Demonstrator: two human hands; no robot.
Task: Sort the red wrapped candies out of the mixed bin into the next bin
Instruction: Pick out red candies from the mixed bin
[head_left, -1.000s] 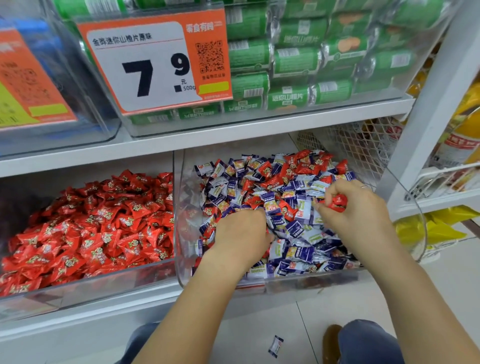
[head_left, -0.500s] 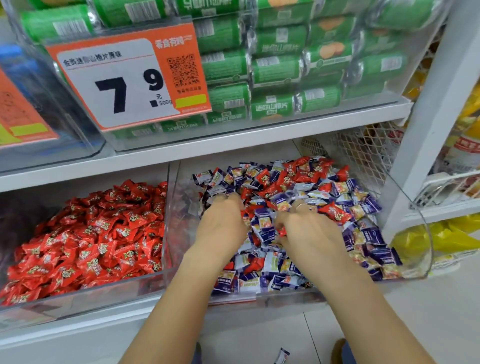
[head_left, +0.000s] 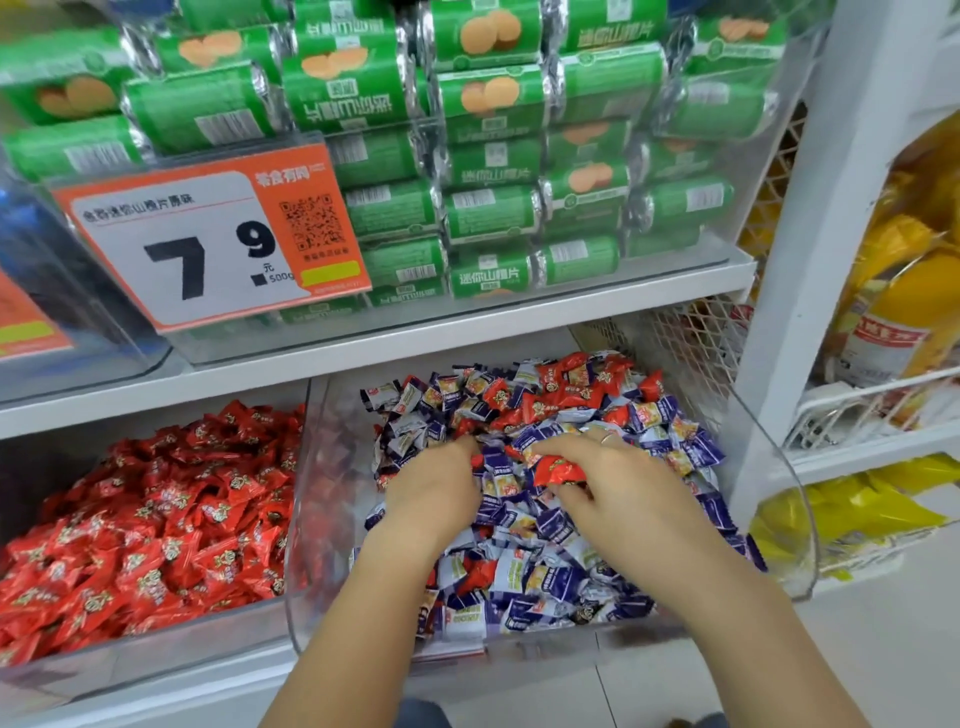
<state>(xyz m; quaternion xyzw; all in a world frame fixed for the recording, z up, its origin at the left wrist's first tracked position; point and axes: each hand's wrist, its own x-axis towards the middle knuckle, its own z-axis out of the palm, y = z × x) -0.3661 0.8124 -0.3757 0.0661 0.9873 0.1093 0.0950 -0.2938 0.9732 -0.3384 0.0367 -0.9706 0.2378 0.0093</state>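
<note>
fingers (head_left: 558, 449) of the right hand (head_left: 623, 499) pinch a red candy (head_left: 563, 472) lying lengthwise left-to-right.

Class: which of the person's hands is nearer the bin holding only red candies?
Left. The left hand lies in the mixed bin beside the red-candy bin; the right hand lies farther right.

Bright, even shop light, wide-angle view with soft edges.

I see flat overhead light with hardly any shadows, only a faint one under the shelf board (head_left: 467, 332) onto the bin backs. Pale glare streaks the clear bin wall (head_left: 779, 493) and the foil ends of the green packets (head_left: 493, 213). Straight uprights bow outward toward the right edge. The price sign (head_left: 208, 244) and upper packets look slightly smeared; my forearms at the bottom are soft.
</note>
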